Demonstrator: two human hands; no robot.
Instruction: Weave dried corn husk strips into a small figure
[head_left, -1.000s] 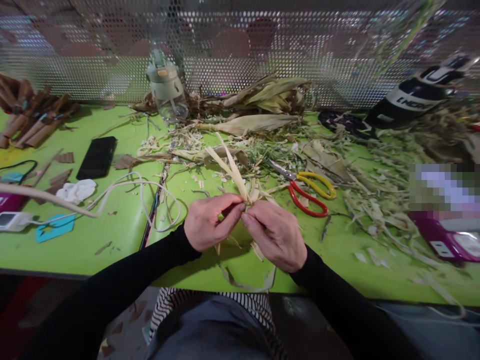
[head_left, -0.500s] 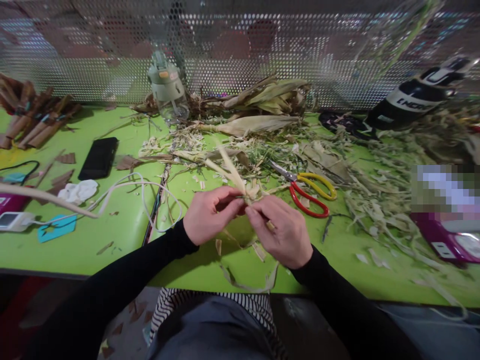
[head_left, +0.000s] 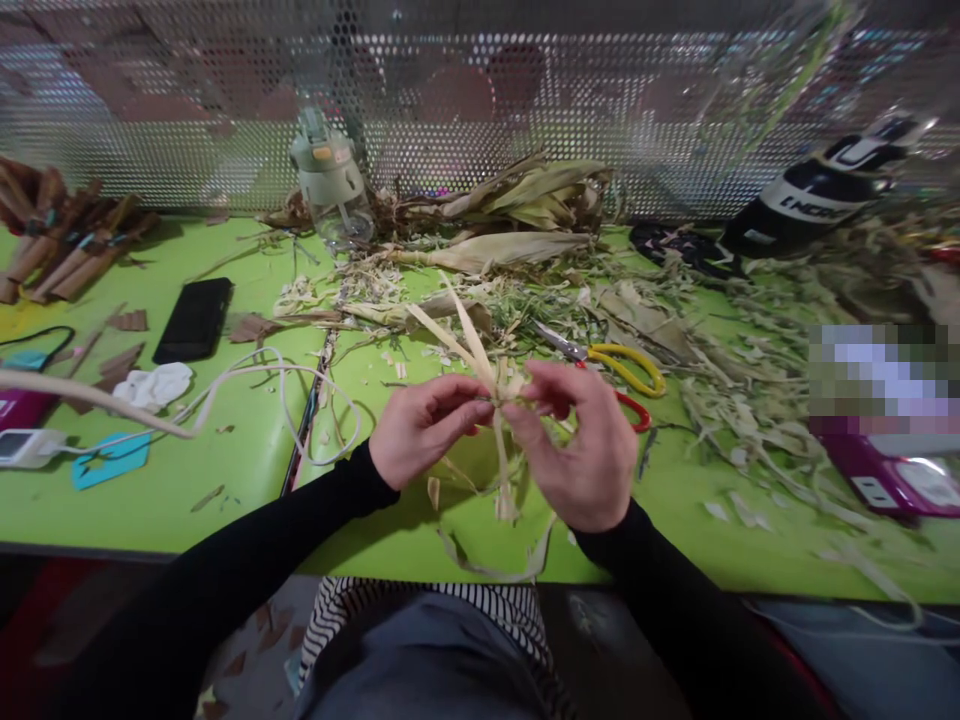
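Observation:
Pale corn husk strips (head_left: 478,345) meet at a small crossing point in front of me, with two long ends sticking up and away. Another end (head_left: 504,480) hangs down toward the table's front edge. My left hand (head_left: 431,425) pinches the crossing from the left between thumb and fingers. On the other side, the thumb and curled fingers of my right hand (head_left: 581,435) are at the strips, partly hiding the short pieces there. Scissors (head_left: 626,370) with one yellow and one red handle lie just beyond my right hand, the red loop partly covered.
Husk scraps (head_left: 757,420) spread over the right of the green table (head_left: 240,500). Whole dry husks (head_left: 510,250), a clear bottle (head_left: 334,190) and a black bottle (head_left: 802,200) stand or lie along the perforated screen. A phone (head_left: 193,320) and a white cable (head_left: 277,362) lie left.
My right hand has opened somewhat and shifted right, its fingers lifting. A husk end now shows hanging below the crossing. My left hand keeps its pinch in about the same place.

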